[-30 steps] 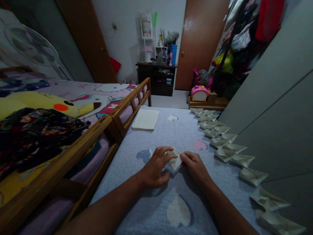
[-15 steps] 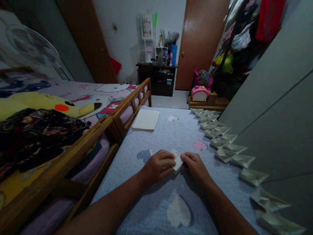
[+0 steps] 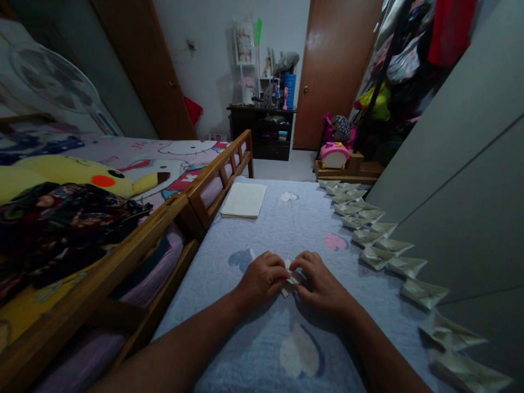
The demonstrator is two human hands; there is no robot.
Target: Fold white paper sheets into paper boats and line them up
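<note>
Paper point(image 3: 295, 278) between your left hand point(image 3: 265, 277) and right hand point(image 3: 318, 283) on the bed point(image 3: 297, 229), stack point(image 3: 244, 200) ahead to your left beside the rail point(image 3: 219, 162), boats point(image 3: 424, 293) along your right, desk point(image 3: 262, 131) beyond the bed's far end

- I see everything in dim, cool light, darkest among the hanging clothes point(image 3: 409, 71).
- Soft shadows lie beneath my hands point(image 3: 262, 279) and forearms on the pale bedspread point(image 3: 303, 215).
- A faint sheen touches the brown door point(image 3: 339, 65).
- Wide-angle distortion stretches the fan point(image 3: 53, 82).
- The small paper point(image 3: 295, 278) looks soft, lacking detail.
</note>
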